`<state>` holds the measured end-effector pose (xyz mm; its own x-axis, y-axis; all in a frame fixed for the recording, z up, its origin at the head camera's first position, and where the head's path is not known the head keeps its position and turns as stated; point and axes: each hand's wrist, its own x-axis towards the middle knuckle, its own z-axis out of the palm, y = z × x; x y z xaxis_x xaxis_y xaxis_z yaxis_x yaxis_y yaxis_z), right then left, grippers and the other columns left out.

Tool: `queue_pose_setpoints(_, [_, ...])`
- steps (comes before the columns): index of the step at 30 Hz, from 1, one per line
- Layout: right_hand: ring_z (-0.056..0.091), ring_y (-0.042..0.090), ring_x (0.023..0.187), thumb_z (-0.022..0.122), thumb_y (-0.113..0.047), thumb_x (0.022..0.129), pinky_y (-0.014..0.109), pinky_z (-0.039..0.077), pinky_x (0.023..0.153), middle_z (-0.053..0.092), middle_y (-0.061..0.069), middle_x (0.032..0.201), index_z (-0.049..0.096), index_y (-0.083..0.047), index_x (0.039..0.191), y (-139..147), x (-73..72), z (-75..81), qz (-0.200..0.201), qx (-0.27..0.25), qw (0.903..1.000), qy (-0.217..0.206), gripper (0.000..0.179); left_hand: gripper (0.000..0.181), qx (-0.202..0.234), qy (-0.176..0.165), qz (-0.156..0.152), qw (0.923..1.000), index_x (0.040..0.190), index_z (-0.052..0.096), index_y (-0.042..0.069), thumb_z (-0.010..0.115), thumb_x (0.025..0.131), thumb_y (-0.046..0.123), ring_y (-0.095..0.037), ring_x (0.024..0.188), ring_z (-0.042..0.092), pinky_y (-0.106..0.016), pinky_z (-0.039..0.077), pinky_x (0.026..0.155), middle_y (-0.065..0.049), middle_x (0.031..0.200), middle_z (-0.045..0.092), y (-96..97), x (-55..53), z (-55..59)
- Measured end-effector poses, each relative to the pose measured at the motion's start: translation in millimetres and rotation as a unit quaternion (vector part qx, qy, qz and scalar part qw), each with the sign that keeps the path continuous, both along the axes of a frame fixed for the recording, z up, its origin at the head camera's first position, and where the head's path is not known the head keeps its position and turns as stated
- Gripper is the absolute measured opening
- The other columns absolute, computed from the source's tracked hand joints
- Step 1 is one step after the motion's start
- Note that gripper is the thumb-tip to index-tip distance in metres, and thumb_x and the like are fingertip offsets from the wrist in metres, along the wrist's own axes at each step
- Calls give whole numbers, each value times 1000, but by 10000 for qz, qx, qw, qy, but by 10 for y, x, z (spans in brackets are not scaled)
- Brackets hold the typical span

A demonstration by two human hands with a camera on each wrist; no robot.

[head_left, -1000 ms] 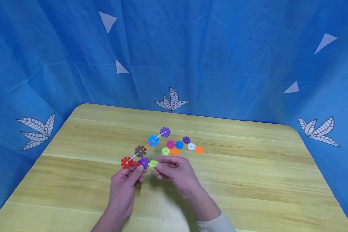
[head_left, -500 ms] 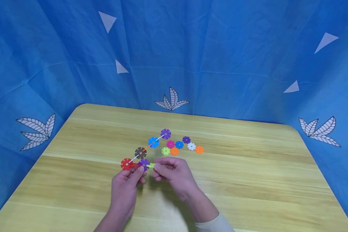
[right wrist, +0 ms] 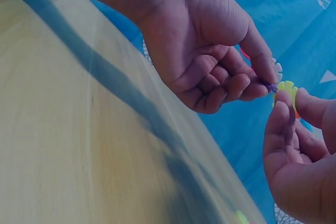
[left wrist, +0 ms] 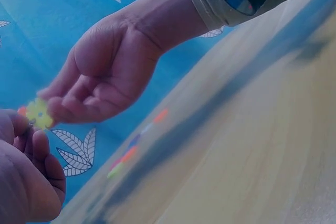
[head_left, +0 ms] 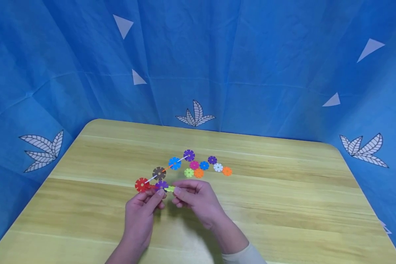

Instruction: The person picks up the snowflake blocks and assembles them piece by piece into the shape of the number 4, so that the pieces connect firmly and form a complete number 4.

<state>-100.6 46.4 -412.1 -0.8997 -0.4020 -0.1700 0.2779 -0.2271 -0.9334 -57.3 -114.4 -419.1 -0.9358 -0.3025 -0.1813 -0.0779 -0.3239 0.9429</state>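
Note:
My left hand (head_left: pixel 142 212) pinches a purple notched disc (head_left: pixel 161 185) of a chain of interlocking plastic snowflake discs. From there the chain runs left through a red disc (head_left: pixel 142 184), then up past a brown disc (head_left: pixel 159 173) and a blue disc (head_left: pixel 175 163) to another purple disc (head_left: pixel 189 155). Thinner discs seen edge-on link these. A yellow-green disc (head_left: pixel 169 189), nearly edge-on, is pinched in my right hand (head_left: pixel 198 201), its edge right at the purple disc. Both wrist views show the fingertips meeting around the yellow-green disc (left wrist: pixel 40 113), held above the table.
Loose discs lie on the wooden table (head_left: pixel 283 205) beyond my right hand: pink (head_left: pixel 194 165), blue (head_left: pixel 204 165), green (head_left: pixel 189 172), orange (head_left: pixel 198 173), purple (head_left: pixel 212 160), white (head_left: pixel 218 167) and another orange disc (head_left: pixel 227 171). A blue curtain (head_left: pixel 198 55) hangs behind the table.
The yellow-green disc has turned from showing its face to nearly edge-on and moved slightly left with my right hand. The far end of the chain has dipped toward the loose discs.

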Motion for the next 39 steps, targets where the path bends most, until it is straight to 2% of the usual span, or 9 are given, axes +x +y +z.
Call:
queue_pose_setpoints(5, [68,18,78,71,-5,92,30,58,73,69,24,99,64,10,119,-15,24,9,17,110,9999,49,32,13,-43,-160,-166,9997,98,65,-8,69,92,3,-19,70,62,-27,57,71,-13,87,68,-22,23,17])
queue_pose_setpoints(10, [68,21,79,72,-9,92,32,58,74,70,20,98,66,6,118,-23,21,24,-50,298,9994,196,30,17,19,-127,-147,9998,100,65,-7,71,93,7,-18,71,61,-27,56,71,-12,89,68,-54,20,30])
queue_pose_setpoints(14, [69,26,81,74,-9,91,40,59,78,69,16,96,67,6,116,62,-75,5,-430,771,9946,541,30,23,95,-122,-58,9999,103,62,-11,70,94,9,-16,70,60,-26,56,71,-11,89,68,-80,-2,42])
queue_pose_setpoints(16, [68,25,82,75,-8,89,41,58,79,67,12,94,68,5,114,141,-156,-21,-743,1124,9881,739,29,22,126,-119,-10,9998,101,62,-11,70,94,8,-16,70,60,-27,56,71,-11,89,68,-95,-12,46])
queue_pose_setpoints(19, [65,23,82,78,-7,86,37,57,75,66,10,93,70,3,111,249,-275,-51,-1178,1747,9717,1069,28,18,183,-108,41,9998,98,64,-8,69,95,8,-16,70,59,-27,55,72,-12,90,68,-122,-21,58])
queue_pose_setpoints(23, [65,23,82,80,-6,83,34,55,73,68,7,92,72,1,108,324,-404,-97,-1485,2362,9492,1452,27,16,243,-90,68,9996,94,64,-5,70,94,9,-17,71,59,-27,55,72,-14,92,68,-150,-31,83])
queue_pose_setpoints(29, [65,23,82,82,-5,80,35,56,75,69,7,92,72,0,107,323,-499,-198,-1445,2859,9329,1647,29,13,336,-142,110,9993,94,66,-4,70,95,9,-16,70,58,-25,54,71,-17,94,68,-166,-50,117])
queue_pose_setpoints(34, [65,21,81,85,-2,77,33,57,75,69,8,92,71,0,104,302,-530,-288,-1376,3371,9149,1742,30,11,380,-143,103,9991,96,67,-3,69,95,8,-15,70,58,-24,54,70,-16,94,68,-178,-53,125])
queue_pose_setpoints(39, [62,20,81,87,-6,76,33,56,73,66,5,92,71,-4,104,295,-558,-327,-1449,3755,9032,1491,32,13,419,-115,115,9990,98,67,-4,70,94,8,-15,69,58,-24,54,69,-16,94,68,-184,-57,122])
